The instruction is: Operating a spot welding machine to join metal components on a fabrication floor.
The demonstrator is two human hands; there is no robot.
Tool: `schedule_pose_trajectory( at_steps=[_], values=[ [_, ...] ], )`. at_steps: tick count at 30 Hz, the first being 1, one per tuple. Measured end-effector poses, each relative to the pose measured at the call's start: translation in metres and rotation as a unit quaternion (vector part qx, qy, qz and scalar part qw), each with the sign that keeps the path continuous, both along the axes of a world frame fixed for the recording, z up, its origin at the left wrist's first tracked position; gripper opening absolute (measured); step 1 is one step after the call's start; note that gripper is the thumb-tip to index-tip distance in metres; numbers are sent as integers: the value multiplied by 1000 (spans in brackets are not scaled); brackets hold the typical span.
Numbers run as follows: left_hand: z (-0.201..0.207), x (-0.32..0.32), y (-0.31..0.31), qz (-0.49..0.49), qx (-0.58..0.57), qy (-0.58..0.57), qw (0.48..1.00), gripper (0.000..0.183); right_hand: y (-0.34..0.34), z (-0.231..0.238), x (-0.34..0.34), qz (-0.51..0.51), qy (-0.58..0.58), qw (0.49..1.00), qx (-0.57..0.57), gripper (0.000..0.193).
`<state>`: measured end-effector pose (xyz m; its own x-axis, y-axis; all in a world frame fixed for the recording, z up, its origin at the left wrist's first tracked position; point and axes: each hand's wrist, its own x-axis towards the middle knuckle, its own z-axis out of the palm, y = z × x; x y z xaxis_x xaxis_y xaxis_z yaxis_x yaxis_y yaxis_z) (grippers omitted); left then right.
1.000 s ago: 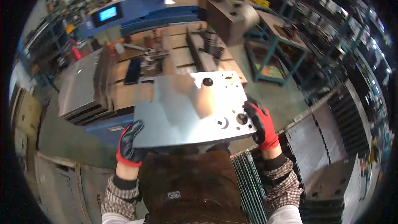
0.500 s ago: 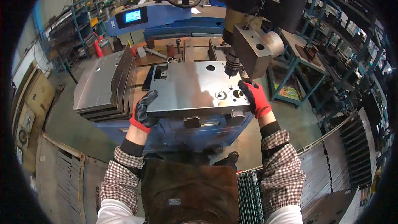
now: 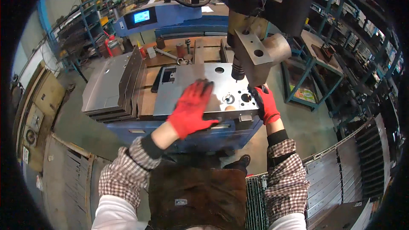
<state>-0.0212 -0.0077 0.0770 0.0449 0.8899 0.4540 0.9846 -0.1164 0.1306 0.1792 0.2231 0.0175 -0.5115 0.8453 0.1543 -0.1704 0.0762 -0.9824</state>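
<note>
Plate: sheet-metal plate point(image 3: 219, 86) lies flat on the desk point(image 3: 148, 98), beneath the left fingers and inward of the right fingers; round holes near the right fingers, rectangular cut-out beyond the left fingers
Left hand point(image 3: 191, 108): fingers spread, released, laid over the plate; thumb out past its front edge; whether they press or hover, cannot tell
Right hand point(image 3: 266, 104): fingers curled at the plate's right edge, apparently grasping it; underside hidden
Tool: black tool point(image 3: 237, 71) points down over the plate, farther off than the right fingers; tip contact unclear
Progress: plate laid out, holes present, judged done; final seating not confirmed, right fingers not yet off the edge; remaining cutting, if any, cannot tell
Surroundings: stack of bent plates point(image 3: 106, 81) left of the left fingers; wrench point(image 3: 167, 54) and lit screen point(image 3: 141, 16) well beyond them
</note>
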Motion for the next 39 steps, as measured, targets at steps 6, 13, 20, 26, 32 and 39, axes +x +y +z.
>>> schedule_pose_trajectory(
  at_steps=[6, 13, 20, 26, 32, 39],
  values=[
    [-9, 30, 70, 18, -91, 113, 989, 114, 43, 24, 35, -88, -201, 956, 192, 52],
    [-21, 21, 58, 35, -79, 113, 990, 112, -64, 259, 54, 18, 324, 869, 374, 39],
    [-18, 22, 61, 26, -75, 110, 991, 105, -140, 327, 26, 93, 251, 918, 291, 37],
    [-17, 18, 57, 18, -46, 85, 995, 104, -93, 315, -5, -81, 204, 838, 500, 40],
    [-7, 26, 63, 11, -67, 80, 995, 105, -15, 309, 24, -135, 75, 838, 524, 38],
    [-23, 20, 69, 5, -51, 31, 998, 108, -36, 333, 10, 144, 148, 911, 358, 40]
  ],
)
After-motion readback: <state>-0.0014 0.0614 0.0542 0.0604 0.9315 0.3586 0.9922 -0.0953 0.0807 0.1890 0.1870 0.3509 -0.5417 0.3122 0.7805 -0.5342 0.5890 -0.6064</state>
